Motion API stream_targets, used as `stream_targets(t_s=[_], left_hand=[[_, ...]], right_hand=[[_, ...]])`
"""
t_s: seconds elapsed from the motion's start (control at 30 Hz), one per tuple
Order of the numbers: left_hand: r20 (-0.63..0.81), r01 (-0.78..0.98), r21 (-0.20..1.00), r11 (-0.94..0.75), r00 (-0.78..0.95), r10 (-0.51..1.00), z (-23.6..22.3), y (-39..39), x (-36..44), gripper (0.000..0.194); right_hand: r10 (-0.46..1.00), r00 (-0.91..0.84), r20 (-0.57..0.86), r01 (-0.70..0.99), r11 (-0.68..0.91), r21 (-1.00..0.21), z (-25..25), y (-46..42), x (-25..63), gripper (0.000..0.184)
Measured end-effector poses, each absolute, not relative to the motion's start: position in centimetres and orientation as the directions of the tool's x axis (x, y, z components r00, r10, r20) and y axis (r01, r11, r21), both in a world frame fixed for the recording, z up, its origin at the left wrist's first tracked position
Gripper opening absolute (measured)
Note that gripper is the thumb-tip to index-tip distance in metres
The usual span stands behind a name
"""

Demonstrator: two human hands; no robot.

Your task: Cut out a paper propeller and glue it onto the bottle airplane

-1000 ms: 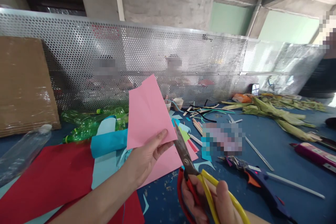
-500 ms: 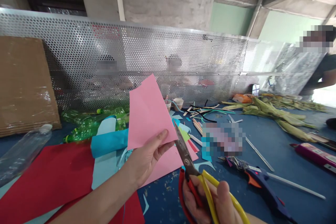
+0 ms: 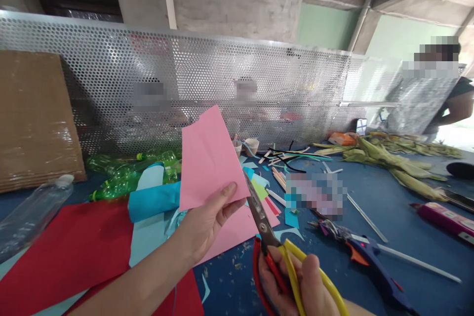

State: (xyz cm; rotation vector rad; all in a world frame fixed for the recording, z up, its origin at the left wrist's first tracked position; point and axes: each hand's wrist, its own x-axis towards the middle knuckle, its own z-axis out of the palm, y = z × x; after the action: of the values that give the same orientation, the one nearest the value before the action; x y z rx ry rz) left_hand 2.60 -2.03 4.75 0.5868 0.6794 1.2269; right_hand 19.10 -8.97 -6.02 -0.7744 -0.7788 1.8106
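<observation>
**Scissors at the pink paper's edge**

The left hand (image 3: 202,222) pinches a pink sheet (image 3: 209,158) upright above the blue surface (image 3: 388,207). The right hand (image 3: 296,281), fingers clenched through the handles, sets the scissors (image 3: 259,215) at its lower corner; no cut shows yet.

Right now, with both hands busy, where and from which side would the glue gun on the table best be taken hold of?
Probably by the dark blue handle of the glue gun, coming from above on the near right. It lies flat on the blue table, nozzle toward the paper scraps, handle angled toward the viewer, and a glue stick juts from its rear.
</observation>
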Motion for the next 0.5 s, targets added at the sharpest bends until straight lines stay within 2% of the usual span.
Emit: stream_targets(t_s=[0.2, 0.37, 0.5], left_hand=[[-0.132, -0.622, 0.75, 0.225, 0.192, 0.972, 4.6, -1.9, 2.6, 0.03], [-0.118, -0.577, 0.783, 0.233, 0.231, 0.966, 4.2, -2.1, 2.8, 0.03], [-0.099, -0.542, 0.807, 0.232, 0.264, 0.959, 3.8, -2.3, 3.1, 0.03]], right_hand=[[0.928, -0.356, -0.111, -0.511, -0.292, -0.808, -5.8, -10.6, 19.3, 0.092], [0.937, -0.34, -0.073, -0.621, -0.282, -0.731, -7.0, -10.2, 18.4, 0.092], [0.917, -0.399, 0.005, -0.529, -0.226, -0.818, -7.2, -9.9, 18.4, 0.1]])
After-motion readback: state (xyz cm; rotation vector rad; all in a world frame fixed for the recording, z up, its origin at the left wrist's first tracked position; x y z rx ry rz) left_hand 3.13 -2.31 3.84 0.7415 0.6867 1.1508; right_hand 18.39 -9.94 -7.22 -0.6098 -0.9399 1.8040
